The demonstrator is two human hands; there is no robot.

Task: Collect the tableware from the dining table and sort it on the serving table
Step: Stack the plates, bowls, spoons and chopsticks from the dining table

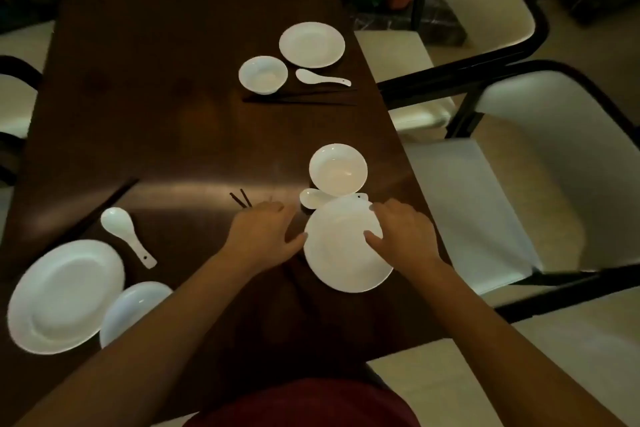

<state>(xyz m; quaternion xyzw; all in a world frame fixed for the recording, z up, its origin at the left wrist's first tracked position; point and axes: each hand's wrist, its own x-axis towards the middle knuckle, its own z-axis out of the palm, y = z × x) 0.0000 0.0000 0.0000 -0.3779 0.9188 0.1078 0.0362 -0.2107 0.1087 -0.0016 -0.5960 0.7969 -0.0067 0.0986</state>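
Observation:
A white plate [341, 260] lies near the right edge of the dark dining table [166, 80]. My right hand [401, 236] grips its right rim, thumb on the plate's face. My left hand [263, 232] is closed over a pair of dark chopsticks [240, 198], whose tips stick out past the fingers; its thumb touches the plate's left rim. Just beyond the plate sit a white bowl [337, 170] and a white spoon [311, 198], the spoon's handle partly hidden by the plate.
A second setting lies further back: plate [311, 44], bowl [263, 74], spoon [322, 77] and chopsticks [301, 99]. At near left are a large plate [65, 296], a bowl [128, 308], a spoon [128, 236] and chopsticks [104, 204]. White chairs [485, 184] stand along the right.

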